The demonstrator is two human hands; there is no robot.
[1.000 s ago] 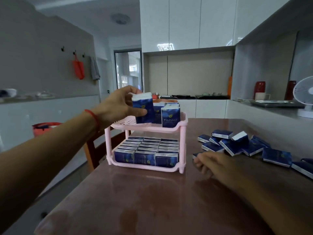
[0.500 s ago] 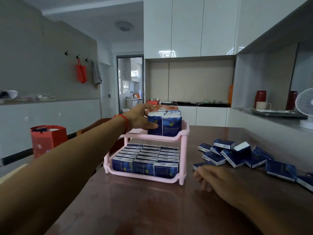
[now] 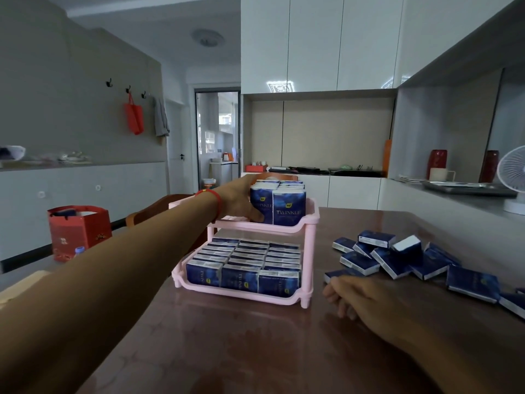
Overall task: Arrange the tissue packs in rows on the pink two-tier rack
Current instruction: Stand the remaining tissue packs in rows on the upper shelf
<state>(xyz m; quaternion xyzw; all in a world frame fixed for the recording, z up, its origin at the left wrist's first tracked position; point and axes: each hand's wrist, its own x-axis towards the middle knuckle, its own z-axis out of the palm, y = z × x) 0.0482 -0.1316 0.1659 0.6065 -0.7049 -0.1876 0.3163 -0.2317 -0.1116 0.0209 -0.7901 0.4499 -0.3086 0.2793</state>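
Pink rack (image 3: 308, 223) holds upright tissue packs (image 3: 288, 207); left fingers (image 3: 255, 216) grip one, right fingers (image 3: 331, 291) curled.

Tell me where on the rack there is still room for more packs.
The top tier is bare on its left, behind the left hand, beside the standing packs. The bottom tier is packed full. Loose packs crowd the table right of the rack.

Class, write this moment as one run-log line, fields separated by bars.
left hand on upright pack, top tier | bottom tier full | right hand resting near loose packs on table
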